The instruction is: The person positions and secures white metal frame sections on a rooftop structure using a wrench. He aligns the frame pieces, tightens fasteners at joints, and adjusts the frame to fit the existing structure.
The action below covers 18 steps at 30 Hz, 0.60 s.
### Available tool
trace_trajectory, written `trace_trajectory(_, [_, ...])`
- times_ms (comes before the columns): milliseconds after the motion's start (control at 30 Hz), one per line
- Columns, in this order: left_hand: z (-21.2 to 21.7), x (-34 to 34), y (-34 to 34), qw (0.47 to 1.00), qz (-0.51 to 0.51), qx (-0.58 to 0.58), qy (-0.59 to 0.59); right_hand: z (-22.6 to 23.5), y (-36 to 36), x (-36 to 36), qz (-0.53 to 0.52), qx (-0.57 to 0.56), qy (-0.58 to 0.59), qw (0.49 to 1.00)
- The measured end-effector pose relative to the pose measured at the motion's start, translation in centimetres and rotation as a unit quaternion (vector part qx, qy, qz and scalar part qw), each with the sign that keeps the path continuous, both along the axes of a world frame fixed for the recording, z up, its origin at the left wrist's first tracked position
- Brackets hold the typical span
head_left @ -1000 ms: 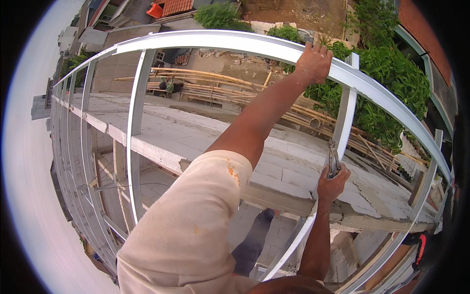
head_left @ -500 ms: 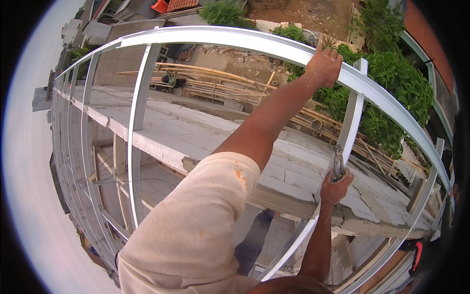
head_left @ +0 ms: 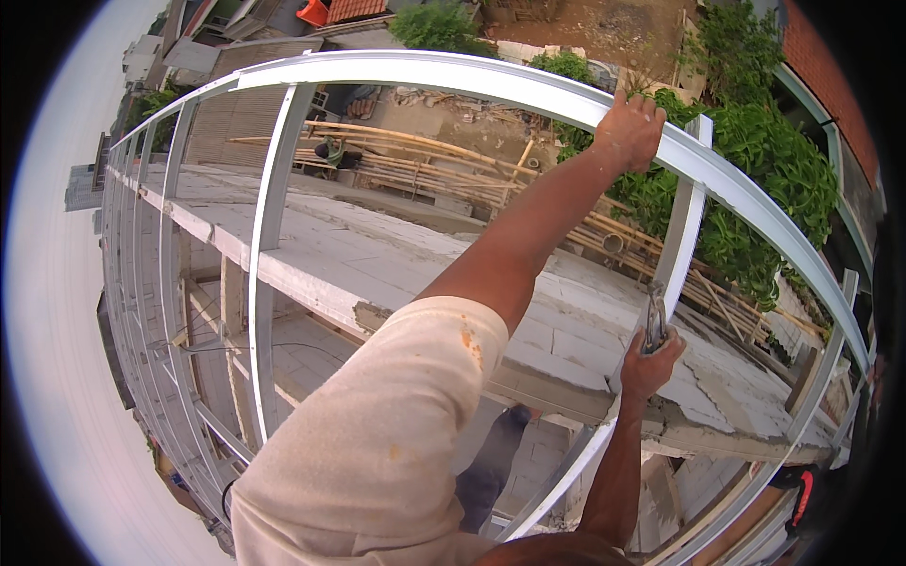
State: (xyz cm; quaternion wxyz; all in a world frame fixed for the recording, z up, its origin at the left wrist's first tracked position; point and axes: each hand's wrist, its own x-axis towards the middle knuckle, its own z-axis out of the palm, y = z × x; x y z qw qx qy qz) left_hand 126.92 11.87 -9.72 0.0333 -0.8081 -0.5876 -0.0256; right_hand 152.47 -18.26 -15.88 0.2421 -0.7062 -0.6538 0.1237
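Note:
My left hand [head_left: 629, 132] is closed over the long light steel channel [head_left: 425, 68] that arcs across the top of the frame. Its fingers curl over the channel's far edge. Lower down, my right hand [head_left: 651, 366] grips grey metal pliers [head_left: 655, 316], jaws pointing up, beside a steel upright [head_left: 681, 241]. That upright meets the channel just right of my left hand. Whether the jaws touch the upright, I cannot tell. My left arm, in a stained beige sleeve [head_left: 377, 415], crosses the middle of the view.
More steel uprights [head_left: 267, 189] stand along the frame to the left. Below runs a grey block wall ledge [head_left: 557, 330]. Bamboo poles [head_left: 434, 165] lie on the ground far beneath, near leafy green plants [head_left: 755, 189]. A dark trouser leg [head_left: 491, 462] shows under my arm.
The whole view has shifted very slightly. My left hand stays on the channel and my right hand keeps its grip on the pliers by the upright.

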Motion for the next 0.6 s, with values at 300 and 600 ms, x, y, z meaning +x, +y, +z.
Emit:
trace_trajectory(300, [-0.39, 0.35, -0.08, 1.0, 0.007, -0.012, 0.001, -0.52, -0.06, 0.42, 0.002, -0.004, -0.004, 1.0])
trace_trajectory(600, [-0.62, -0.21, -0.45, 1.0, -0.005, 0.017, -0.004, 0.0, -0.39, -0.18, 0.002, -0.01, 0.004, 1.0])
